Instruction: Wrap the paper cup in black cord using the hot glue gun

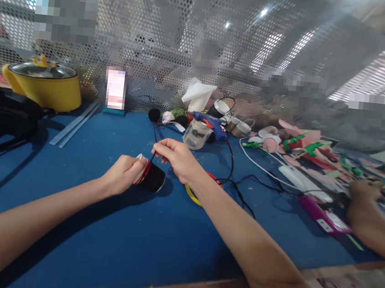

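Observation:
My left hand (124,173) is closed around a black spool of ribbon (152,178) resting on the blue table (101,226). My right hand (177,157) pinches the free end of the black ribbon (152,158) just above the spool, pulling it upward. A yellow ring (192,195) and a red piece lie under my right wrist. A blue glue gun (211,124) and a clear jar (196,134) stand just beyond my hands.
A yellow pot with a glass lid (44,83) sits at the back left, and black gear (3,112) at the left edge. Black and white cables (245,168) cross the table. Pink and green craft scraps (309,149) pile at the right, where another person's hand (365,199) works. Perforated metal screen behind.

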`<state>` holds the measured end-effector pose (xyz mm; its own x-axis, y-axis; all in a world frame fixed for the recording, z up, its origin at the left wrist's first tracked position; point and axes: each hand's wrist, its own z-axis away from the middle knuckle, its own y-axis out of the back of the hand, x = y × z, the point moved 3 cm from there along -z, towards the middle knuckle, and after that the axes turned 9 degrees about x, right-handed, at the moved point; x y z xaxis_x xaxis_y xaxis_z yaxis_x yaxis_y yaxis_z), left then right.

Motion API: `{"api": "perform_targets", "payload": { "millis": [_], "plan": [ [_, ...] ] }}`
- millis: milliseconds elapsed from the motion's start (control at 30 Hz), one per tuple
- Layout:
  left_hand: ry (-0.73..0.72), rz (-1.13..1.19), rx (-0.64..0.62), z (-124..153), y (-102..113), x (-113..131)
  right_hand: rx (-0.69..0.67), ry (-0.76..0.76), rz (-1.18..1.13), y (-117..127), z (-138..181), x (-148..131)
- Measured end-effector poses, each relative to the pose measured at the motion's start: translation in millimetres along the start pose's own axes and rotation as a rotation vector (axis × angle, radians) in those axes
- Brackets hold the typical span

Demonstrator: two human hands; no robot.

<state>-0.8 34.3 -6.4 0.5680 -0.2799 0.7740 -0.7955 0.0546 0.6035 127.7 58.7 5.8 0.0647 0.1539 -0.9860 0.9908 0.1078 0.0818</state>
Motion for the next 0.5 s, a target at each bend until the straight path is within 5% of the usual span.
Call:
{"api": "perform_targets", "payload": {
  "millis": [267, 500],
  "plan": [
    [0.330, 0.219, 0.014, -8, -2, -15, 0.058, 0.120, -0.064, 8, 4, -11],
    [0.381, 0.285, 0.013, -8, -6, -22, 0.097, 0.163, -0.022, 12, 4, -12]
  ]
}}
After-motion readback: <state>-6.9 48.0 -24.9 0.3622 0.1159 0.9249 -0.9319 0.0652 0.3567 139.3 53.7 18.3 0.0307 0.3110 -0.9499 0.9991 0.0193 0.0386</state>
